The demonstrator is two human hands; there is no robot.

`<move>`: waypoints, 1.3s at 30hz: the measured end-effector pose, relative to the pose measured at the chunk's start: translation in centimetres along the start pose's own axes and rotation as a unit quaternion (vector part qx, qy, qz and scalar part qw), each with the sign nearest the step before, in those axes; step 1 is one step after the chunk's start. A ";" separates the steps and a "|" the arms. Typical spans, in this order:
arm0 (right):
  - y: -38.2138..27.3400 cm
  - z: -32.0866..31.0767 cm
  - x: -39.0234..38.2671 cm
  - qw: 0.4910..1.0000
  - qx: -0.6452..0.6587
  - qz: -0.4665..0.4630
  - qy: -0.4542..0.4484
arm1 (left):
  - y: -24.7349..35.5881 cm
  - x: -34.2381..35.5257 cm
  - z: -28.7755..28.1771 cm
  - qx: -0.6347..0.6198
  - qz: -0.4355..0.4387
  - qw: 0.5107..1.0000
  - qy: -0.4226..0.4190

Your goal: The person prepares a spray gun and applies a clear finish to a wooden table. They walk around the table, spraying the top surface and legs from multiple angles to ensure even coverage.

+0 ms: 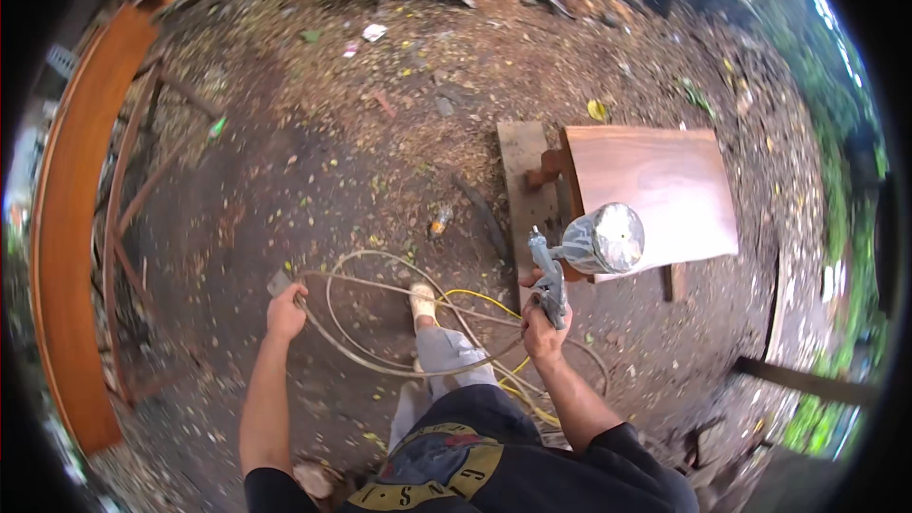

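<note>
My right hand [544, 331] grips the handle of a paint-smeared spray gun [546, 275]. Its round metal cup [608, 239] juts out to the right, over the near edge of a glossy brown wooden tabletop [651, 171]. Out to the left, my left hand [286, 312] is closed round a pale air hose [353, 353]. A small flat grey piece [278, 283] shows at its fingers; I cannot make out what it is. Loose loops of the hose hang between my two hands, in front of my legs.
The tabletop piece rests beside a weathered plank [525, 199]. A long varnished board [81, 218] lies on a wooden frame [119, 228] at the left. A yellow hose [484, 297] runs behind my leg. Leaves and litter cover the dirt ground [285, 152]. A dark beam [803, 380] sticks in at right.
</note>
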State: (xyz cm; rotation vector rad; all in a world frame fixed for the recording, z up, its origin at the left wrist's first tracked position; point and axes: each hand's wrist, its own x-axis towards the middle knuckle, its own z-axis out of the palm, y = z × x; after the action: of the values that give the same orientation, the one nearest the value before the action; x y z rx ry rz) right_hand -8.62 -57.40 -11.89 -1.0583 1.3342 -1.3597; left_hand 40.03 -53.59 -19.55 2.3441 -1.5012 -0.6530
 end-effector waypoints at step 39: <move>19.1 22.9 10.3 0.628 -0.180 0.108 0.749 | 28.3 63.5 15.2 0.209 0.594 0.665 -0.403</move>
State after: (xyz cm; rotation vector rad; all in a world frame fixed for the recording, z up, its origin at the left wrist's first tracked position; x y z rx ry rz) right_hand 12.55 -71.74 -30.28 0.4086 2.8690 -1.7959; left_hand 32.79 -123.06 -33.51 0.5895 -3.2461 -0.9930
